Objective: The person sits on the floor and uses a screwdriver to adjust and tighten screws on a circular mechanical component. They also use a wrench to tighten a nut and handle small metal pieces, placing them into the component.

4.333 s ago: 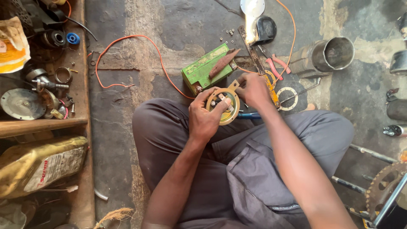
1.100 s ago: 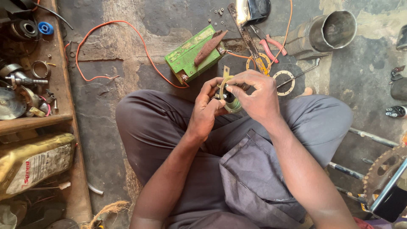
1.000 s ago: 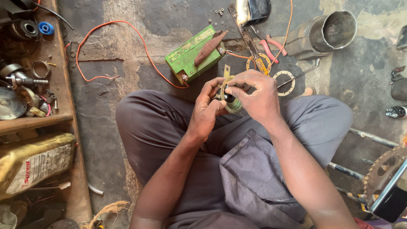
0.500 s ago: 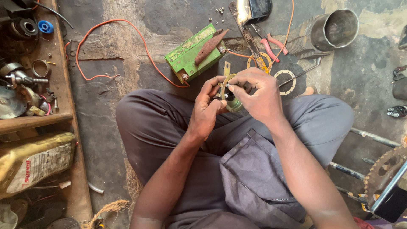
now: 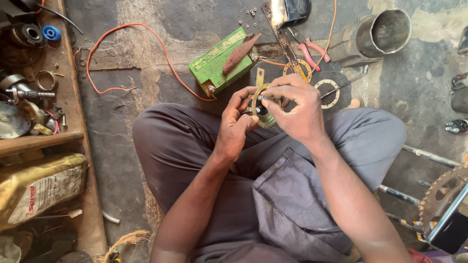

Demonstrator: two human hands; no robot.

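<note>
I sit cross-legged on a concrete floor in grey trousers. My left hand [image 5: 235, 124] and my right hand [image 5: 296, 108] both grip a small round metal part with a brass-coloured ring [image 5: 263, 109], held above my lap. The fingers of my right hand pinch its upper rim; my left thumb and fingers support it from the left. Most of the part is hidden by the fingers.
A green battery [image 5: 222, 62] with a rusty file on it lies just beyond my hands, an orange wire [image 5: 127, 33] looping left. Pliers [image 5: 309, 47], ring gaskets [image 5: 327, 92] and a metal cylinder [image 5: 375, 33] lie ahead right. A wooden tray of parts [image 5: 34, 92] stands left, a sprocket [image 5: 441, 195] right.
Over four seconds my hands drew the ring part closer together and the view shifted right; in the last second the fingers only adjusted slightly on the part.
</note>
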